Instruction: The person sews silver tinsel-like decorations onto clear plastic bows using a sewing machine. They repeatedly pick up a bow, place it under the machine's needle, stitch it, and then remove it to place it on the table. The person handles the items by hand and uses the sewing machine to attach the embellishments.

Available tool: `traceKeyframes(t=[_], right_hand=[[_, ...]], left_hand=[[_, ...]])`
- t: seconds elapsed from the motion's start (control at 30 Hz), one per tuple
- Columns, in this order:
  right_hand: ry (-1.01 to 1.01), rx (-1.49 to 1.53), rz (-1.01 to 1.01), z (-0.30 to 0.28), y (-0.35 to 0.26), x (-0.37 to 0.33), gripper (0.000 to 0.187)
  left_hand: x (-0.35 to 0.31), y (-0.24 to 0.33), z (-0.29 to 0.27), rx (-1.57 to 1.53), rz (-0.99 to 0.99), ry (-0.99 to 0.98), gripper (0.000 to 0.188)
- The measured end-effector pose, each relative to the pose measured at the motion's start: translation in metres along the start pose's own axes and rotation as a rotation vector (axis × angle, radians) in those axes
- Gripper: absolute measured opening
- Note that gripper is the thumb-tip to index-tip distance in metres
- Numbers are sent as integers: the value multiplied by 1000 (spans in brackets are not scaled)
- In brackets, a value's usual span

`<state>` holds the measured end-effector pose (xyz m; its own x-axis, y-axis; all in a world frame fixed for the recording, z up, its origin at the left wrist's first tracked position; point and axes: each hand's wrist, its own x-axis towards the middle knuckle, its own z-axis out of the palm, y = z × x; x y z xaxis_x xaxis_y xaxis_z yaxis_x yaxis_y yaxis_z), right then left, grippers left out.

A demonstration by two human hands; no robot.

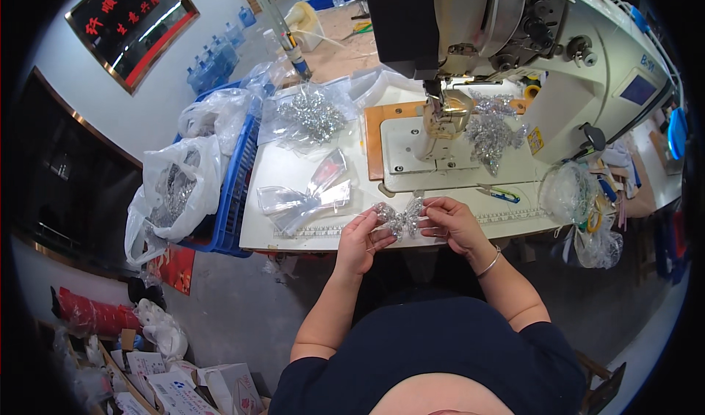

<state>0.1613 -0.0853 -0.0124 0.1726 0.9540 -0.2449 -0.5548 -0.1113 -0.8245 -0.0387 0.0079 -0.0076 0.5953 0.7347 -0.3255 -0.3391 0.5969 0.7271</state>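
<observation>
A silver, sparkly bow (402, 220) is stretched between my two hands at the front edge of the white sewing table. My left hand (358, 240) pinches its left side, and my right hand (457, 228) grips the right side with thumb and fingers. To the left of the bow lie shiny clear-plastic bow shapes (302, 201). Beyond them, a heap of silver sparkly pieces (312, 115) rests on clear plastic. More silver bows (490, 142) are piled on the right of the sewing machine's needle area. Thread snips (501, 193) lie to the right of my hands.
A large sewing machine (602, 99) stands over the far right of the table. At left, a blue crate (246, 173) holds white plastic bags (176, 187). A ruler strip (507, 215) runs along the front edge. Clear plastic bags (573, 195) hang at the right corner; cardboard boxes (228, 386) sit lower left.
</observation>
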Motion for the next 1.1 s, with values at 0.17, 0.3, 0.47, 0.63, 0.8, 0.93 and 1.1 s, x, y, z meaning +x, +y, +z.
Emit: traceKeyframes(t=[0.17,0.3,0.47,0.63,0.8,0.93,1.1], right_hand=[[4,1,-5,1,3,3,21],[16,-12,0,1,2,3,21],[21,-30,-5,2,1,1,20],[27,-22,-7,3,2,1,20],[36,-85,-74,2,2,0,19],[106,-317,-199,-9,-5,-5,27],[195,-629,-305,-23,7,-10,25]], left_hand=[[1,1,-3,-12,3,5,28],[2,0,-5,-30,-7,24,30],[3,-1,-7,-15,-15,-2,32],[1,0,-8,-13,-18,-14,33],[4,1,-6,64,5,-77,32],[41,37,-3,234,192,-184,30],[125,124,-3,60,403,-138,32]])
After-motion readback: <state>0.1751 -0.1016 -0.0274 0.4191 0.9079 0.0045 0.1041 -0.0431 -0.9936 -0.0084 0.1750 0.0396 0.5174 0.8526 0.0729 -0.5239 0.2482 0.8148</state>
